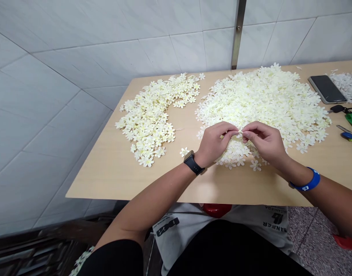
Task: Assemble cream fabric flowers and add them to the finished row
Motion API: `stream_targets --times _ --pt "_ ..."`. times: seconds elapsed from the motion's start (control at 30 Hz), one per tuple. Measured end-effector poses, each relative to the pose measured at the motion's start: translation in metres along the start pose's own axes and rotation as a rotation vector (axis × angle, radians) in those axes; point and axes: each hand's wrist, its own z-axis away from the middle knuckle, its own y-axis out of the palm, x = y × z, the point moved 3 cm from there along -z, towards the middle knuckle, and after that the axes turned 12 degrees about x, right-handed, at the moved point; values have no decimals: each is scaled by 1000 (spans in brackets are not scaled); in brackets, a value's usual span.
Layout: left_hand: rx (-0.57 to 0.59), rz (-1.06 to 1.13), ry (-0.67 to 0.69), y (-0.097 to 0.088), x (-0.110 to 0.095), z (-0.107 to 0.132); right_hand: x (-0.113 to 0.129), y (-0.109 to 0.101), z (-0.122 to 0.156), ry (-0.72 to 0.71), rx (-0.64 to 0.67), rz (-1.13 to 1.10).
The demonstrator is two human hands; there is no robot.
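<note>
Piece (240,132), pale (prob. flower part; too small to tell), held crosswise betw. pinched fingertips of L hand (216,141) & R hand (265,141), both touching, over flower pile (264,92).

smaller heap (154,109) and larger heap (259,94) leave a lane between (one loose flower (184,152) intrudes); wall (181,50) blocks behind.

L hand (214,142) & R hand (264,142) v. close, fingertips (233,133) pinched, forearms (158,188) angled in.

A handcraft workplace, home or workshop unclear: flower heaps (264,100) on a tabletop (103,176) against tiled walls (112,59).
</note>
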Motion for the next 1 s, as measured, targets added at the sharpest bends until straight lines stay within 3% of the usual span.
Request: stream_targets --times 0.4,0.83,1.0 --pt "34 100 -49 1 4 -1 1 1 -2 116 8 -85" --pt "-6 14 -161 -4 7 -3 -5 -7 -1 176 -149 -43" --pt "15 43 -98 1 -2 -1 -3 -3 0 158 -145 -19"
